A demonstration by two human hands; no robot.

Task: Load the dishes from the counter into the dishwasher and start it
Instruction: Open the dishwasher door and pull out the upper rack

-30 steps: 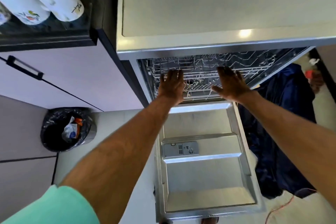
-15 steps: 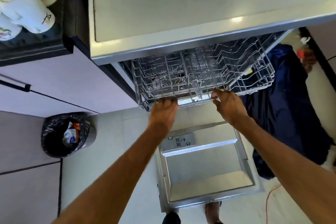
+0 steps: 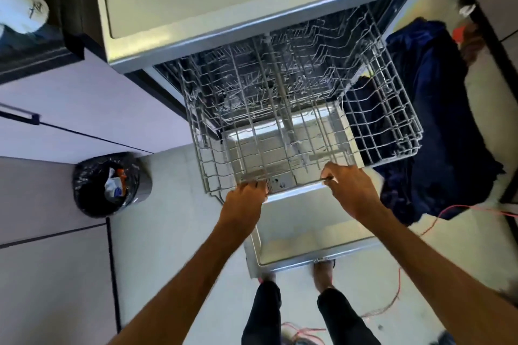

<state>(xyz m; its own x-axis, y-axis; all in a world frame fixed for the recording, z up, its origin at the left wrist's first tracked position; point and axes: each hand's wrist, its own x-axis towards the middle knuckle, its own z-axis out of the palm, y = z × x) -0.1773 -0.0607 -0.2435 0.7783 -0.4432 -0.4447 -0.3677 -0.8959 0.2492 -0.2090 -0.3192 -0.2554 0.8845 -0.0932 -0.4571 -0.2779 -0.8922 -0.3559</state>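
The dishwasher (image 3: 252, 3) stands open, its door (image 3: 314, 235) folded down flat towards me. An empty wire rack (image 3: 302, 109) is pulled far out over the door. My left hand (image 3: 244, 202) grips the rack's front rail at the left. My right hand (image 3: 350, 190) grips the same rail at the right. White mugs (image 3: 19, 5) lie on the dark counter (image 3: 42, 47) at the top left, partly cut off by the frame edge.
A bin with a black liner (image 3: 109, 185) stands on the floor to the left. A dark blue cloth heap (image 3: 437, 120) lies right of the dishwasher. Thin red cables (image 3: 398, 288) trail over the floor near my feet. Pale cabinet fronts (image 3: 84, 109) run along the left.
Both hands closed on the rack's front rail and drew it out of the dishwasher towards me; it now reaches well over the open door.
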